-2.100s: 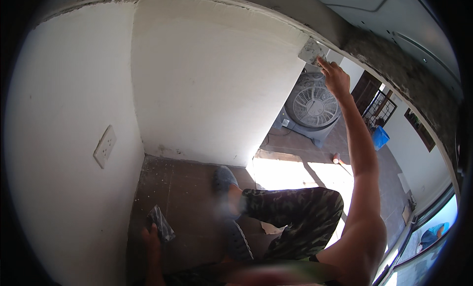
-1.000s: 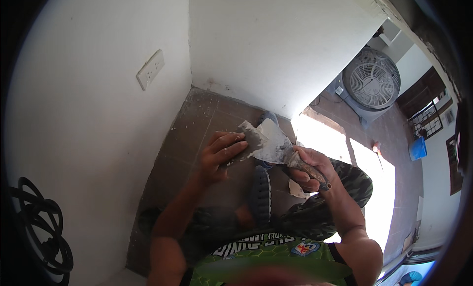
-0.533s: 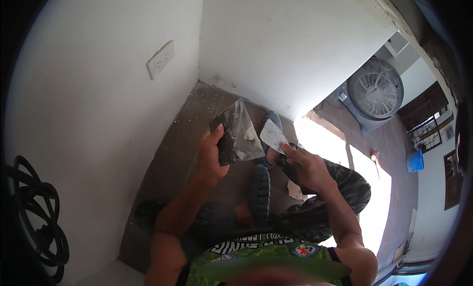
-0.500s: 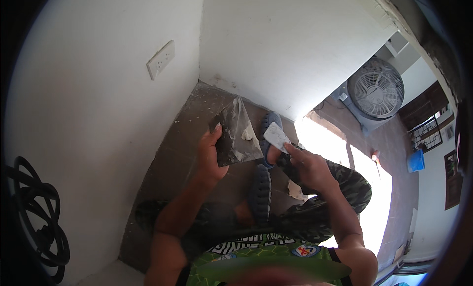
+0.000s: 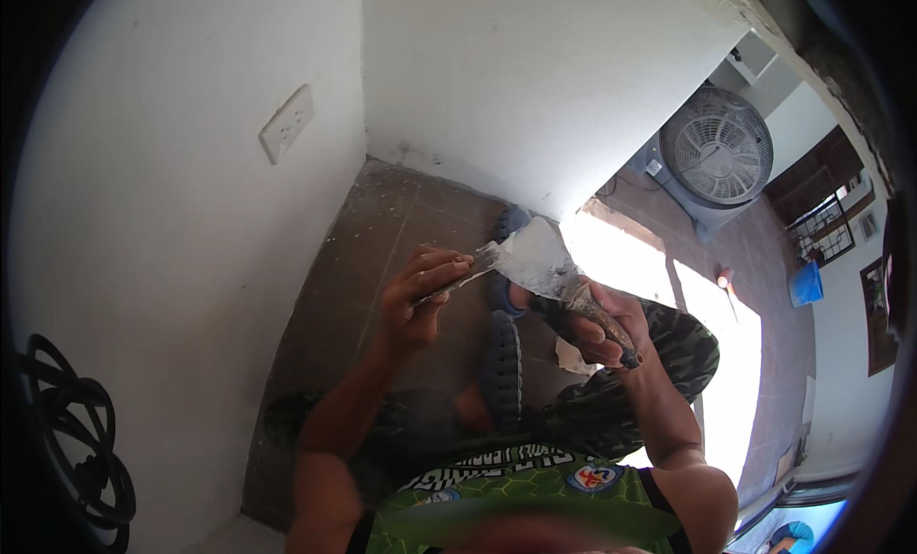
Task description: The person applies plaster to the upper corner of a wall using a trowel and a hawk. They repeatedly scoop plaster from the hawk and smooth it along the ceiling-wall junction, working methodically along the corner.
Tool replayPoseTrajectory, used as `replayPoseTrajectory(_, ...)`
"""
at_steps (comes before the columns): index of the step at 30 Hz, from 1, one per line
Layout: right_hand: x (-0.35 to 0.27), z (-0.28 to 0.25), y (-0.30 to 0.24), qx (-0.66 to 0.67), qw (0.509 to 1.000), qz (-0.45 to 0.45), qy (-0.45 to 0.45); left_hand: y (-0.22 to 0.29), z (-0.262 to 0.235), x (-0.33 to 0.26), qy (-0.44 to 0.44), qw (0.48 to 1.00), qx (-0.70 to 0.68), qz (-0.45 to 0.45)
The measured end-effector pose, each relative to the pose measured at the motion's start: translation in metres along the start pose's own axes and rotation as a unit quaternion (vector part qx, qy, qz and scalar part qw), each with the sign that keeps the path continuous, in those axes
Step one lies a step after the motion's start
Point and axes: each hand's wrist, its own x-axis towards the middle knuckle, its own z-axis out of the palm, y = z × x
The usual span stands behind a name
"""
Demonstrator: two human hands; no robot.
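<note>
My right hand (image 5: 611,323) is closed around the worn handle of a putty knife (image 5: 537,258), whose broad blade is coated with white putty and points away to the left. In my left hand (image 5: 420,291), pinched between thumb and fingers, is a thin flat plate (image 5: 468,273) seen nearly edge-on, with putty along its far end. The putty knife's blade meets or overlaps that end of the plate; exact contact cannot be told. Both tools are held above the floor, over my blue sandals (image 5: 504,363).
White walls meet in a corner ahead, with an outlet plate (image 5: 287,124) on the left one. A black coiled cable (image 5: 76,449) hangs at the left. Beyond the wall's edge stand a box fan (image 5: 716,148) and a blue bucket (image 5: 806,284). A pale scrap (image 5: 573,356) lies by my right leg.
The plate has turned from face-up to nearly edge-on. My right hand has rotated the putty knife, showing its handle and coated blade, and brought it against or close to the plate's end.
</note>
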Motion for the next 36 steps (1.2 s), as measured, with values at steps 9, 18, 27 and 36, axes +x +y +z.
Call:
replayPoseTrajectory(9, -0.030, 0.027, -0.097, -0.617, 0.678, -0.332, 0.222, -0.049, -0.042, -0.086, 0.064, 0.941, 0.209, -0.257)
replayPoseTrajectory(18, -0.010, 0.051, -0.353, -0.856, -0.167, -0.427, 0.238, -0.090, -0.085, -0.143, 0.147, 0.890, 0.274, -0.333)
replayPoseTrajectory(27, 0.000, 0.043, -0.421, -0.848, -0.223, -0.401, 0.266, -0.086, -0.085, -0.139, 0.070, 0.875, 0.349, -0.328)
replayPoseTrajectory(36, -0.001, 0.053, -0.368, -0.840, -0.231, -0.338, 0.355, -0.078, -0.081, -0.130, 0.053, 0.886, 0.235, -0.395)
